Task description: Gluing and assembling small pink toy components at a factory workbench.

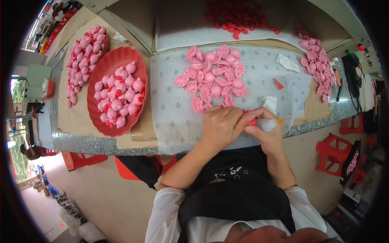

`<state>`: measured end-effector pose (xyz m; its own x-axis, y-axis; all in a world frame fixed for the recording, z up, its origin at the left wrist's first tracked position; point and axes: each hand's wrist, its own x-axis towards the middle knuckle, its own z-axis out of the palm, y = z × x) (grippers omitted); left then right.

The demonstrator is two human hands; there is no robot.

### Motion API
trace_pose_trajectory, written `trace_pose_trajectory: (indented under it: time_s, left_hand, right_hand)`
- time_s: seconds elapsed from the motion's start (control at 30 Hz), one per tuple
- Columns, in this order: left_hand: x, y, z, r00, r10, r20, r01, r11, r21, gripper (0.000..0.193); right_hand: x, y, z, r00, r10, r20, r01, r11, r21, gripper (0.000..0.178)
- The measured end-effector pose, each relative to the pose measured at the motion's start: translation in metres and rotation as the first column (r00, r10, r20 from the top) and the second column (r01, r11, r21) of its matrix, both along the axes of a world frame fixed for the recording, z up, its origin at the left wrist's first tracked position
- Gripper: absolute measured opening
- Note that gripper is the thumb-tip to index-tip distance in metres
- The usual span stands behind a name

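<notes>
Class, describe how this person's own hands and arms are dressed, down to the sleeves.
The left hand and right hand wear no gloves; no ring, watch or bracelet shows. The forearms are uncovered. Loose, white cloth short sleeves end near the elbows, worn with a black apron bearing small pale shapes.

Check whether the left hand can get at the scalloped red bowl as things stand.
Probably yes: mostly flat printed paper separates the left hand from the scalloped red bowl, though that hand looks busy against the right hand.

white shirt (204,227) | elbow-length white sleeves (165,212) | black apron (239,198) | small pale printed motifs (235,171)
</notes>
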<state>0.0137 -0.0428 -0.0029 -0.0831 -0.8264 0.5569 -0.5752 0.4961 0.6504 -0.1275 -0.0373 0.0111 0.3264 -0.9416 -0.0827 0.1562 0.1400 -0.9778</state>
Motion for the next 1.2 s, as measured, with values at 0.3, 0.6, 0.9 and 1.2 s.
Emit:
trace_pose_trajectory:
  time_s: [0.3,0.6,0.9,1.2]
  left_hand:
    - [0.002,0.004,0.006,0.988,-0.116,-0.099,0.142,0.939,0.313,0.020]
    - [0.002,0.028,-0.011,0.469,-0.291,-0.834,0.574,0.818,0.038,0.040]
    - [-0.003,0.031,-0.013,0.534,-0.333,-0.777,0.456,0.887,-0.066,0.039]
    - [-0.005,0.037,-0.019,-0.207,0.094,-0.974,0.734,0.673,-0.091,0.046]
  right_hand:
    - [0.001,0.002,-0.001,0.994,-0.064,0.088,0.057,0.995,0.084,0.018]
    - [0.001,0.003,0.012,0.911,0.001,0.413,-0.132,0.948,0.289,0.019]
    - [0.010,0.014,0.011,0.880,-0.027,0.475,-0.169,0.916,0.365,0.027]
    - [-0.032,0.007,0.028,0.998,-0.056,0.003,0.056,0.983,-0.174,0.029]
